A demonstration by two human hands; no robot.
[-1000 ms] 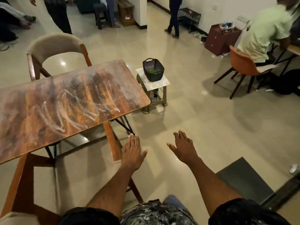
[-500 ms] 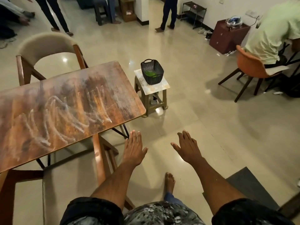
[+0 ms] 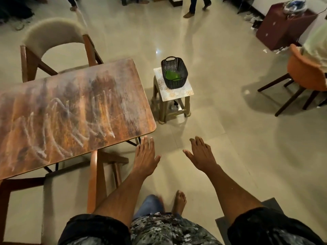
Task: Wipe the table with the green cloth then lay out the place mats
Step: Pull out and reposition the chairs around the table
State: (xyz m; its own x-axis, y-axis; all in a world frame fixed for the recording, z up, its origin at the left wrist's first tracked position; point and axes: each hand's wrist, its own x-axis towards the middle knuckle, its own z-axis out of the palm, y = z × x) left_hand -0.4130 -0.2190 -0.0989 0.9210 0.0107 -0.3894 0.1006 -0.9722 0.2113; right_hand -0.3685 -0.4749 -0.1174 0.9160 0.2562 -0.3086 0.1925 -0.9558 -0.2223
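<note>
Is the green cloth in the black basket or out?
In: the green cloth lies inside the black plastic basket on the small stool.

Table [image 3: 70, 110]: rectangular wooden top with rounded corners, fills left-centre of frame, its right corners toward frame centre. Surface reddish-brown, streaked with pale, whitish arcs and smears across most of it. Green cloth [image 3: 171, 75]: bright green, lies in the bottom of a black slatted basket [image 3: 178, 80] with handles, upper centre of frame, just right of the table's far right corner.
</note>
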